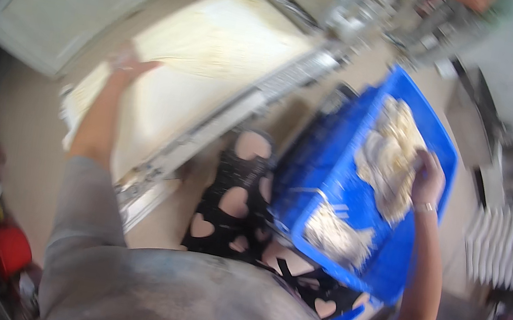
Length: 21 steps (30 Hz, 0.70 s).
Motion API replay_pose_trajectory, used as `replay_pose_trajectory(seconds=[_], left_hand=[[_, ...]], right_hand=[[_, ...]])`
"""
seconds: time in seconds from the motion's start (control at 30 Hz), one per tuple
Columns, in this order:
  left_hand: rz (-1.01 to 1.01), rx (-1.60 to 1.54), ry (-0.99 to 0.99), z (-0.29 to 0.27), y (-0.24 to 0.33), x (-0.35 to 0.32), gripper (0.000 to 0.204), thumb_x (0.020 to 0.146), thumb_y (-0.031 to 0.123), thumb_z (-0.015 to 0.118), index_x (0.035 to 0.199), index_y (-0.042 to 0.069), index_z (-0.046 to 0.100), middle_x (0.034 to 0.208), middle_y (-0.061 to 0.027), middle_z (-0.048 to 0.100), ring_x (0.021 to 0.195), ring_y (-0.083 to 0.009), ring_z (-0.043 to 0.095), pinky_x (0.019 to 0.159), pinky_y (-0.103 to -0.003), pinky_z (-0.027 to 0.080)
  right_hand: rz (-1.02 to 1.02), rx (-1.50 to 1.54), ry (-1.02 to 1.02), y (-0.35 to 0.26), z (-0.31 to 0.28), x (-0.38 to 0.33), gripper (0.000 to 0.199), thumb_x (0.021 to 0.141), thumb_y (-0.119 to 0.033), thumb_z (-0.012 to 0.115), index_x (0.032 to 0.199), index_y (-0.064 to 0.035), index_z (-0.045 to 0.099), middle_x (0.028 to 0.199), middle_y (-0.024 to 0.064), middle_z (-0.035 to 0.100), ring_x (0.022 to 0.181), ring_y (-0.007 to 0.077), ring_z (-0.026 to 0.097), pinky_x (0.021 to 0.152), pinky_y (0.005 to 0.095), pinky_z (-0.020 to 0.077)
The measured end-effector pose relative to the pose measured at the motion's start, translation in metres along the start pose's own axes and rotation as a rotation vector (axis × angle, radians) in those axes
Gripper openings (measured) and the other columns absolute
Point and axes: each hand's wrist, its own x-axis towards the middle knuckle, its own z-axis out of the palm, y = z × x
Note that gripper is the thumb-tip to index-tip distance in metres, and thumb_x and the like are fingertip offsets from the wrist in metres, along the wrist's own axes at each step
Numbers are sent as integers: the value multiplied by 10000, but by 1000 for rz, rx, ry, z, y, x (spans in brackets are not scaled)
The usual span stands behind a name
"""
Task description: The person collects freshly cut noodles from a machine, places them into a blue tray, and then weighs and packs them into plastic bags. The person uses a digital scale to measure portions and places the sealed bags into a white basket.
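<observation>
My left hand (130, 64) lies at the left edge of a wide, pale dough sheet (184, 66), its thumb stretched out over the sheet and its fingers spread, slightly blurred. The sheet covers a long bed with a metal side rail (232, 105). To my right, my right hand (428, 178) reaches into a blue plastic crate (383, 252), with its fingers curled at the edge of a lumpy mass of dough (389, 158). A pile of white, flour-like material (337, 236) sits in the crate's near corner.
The crate stands against my legs, by my black apron with pink hearts (236, 201). A white cabinet (73, 0) stands beyond the bed. At the right is a stack of white ridged pieces (506, 244); at the lower left, a red container (9, 249). Metal machine parts (347, 23) stand at the far end.
</observation>
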Motion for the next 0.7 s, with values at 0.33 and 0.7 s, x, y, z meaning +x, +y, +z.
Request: replay_pose_trajectory(seconds=[0.33,0.7], left_hand=[[242,114,64,2,-40,-41,532,701,355,721,1074,-18,649,1132,-204,600,1089,-363,567,967,-427,449],[12,-994,-216,20,-151,-56,634,835,145,552,1364,-126,330,639,-27,478,584,-126,490,593,-251,445]], right_hand=[[278,435,97,20,-6,-4,230,878,62,523,1009,-24,691,925,57,704,809,120,655,725,243,517],[338,1088,398,54,-142,-57,295,974,-116,557,1224,37,582,1152,136,654,1071,193,637,948,299,515]])
